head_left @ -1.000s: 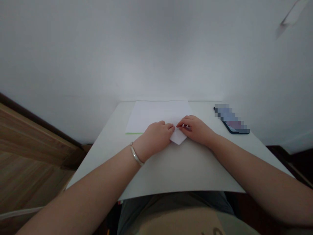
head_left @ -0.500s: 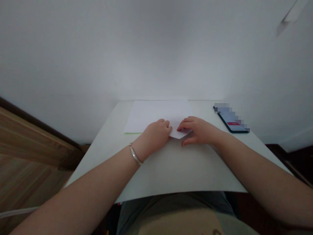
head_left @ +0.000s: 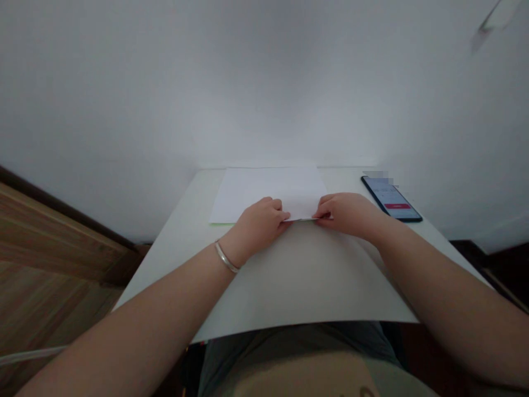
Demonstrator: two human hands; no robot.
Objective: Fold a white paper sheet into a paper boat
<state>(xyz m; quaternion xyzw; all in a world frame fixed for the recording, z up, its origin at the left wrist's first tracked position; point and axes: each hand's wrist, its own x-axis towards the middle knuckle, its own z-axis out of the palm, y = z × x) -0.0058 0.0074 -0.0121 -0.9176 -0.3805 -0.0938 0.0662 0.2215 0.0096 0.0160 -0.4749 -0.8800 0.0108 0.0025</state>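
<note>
Far L: wood-grain panel [head_left: 53,237], low down, w/ a white cable [head_left: 33,355] crossing in front of it near the bottom corner. Next, my L forearm comes in over the white table [head_left: 297,281], silver bangle [head_left: 226,258] round the wrist. Just R of that, my L hand [head_left: 262,220]: fingers curled, nearly closed, thumb low at the near edge, pinching the L end of the white paper piece [head_left: 302,212]. Behind, a bigger white paper sheet [head_left: 256,184] lies flat toward the wall [head_left: 264,82], w/ a thin green edge [head_left: 220,223] showing at its near L corner. Paper piece is mid-table, btwn my hands, near edge abt. level; can't tell exactly where it ends & the sheet starts, white on white. My R hand [head_left: 349,212] has the other end, thumb & index nearly together on the edge, other fingers tucked in. R of that, nr. the table's R side: smartphone [head_left: 395,199], face up, screen lit, red bar toward the near end, far end pixelated.
</note>
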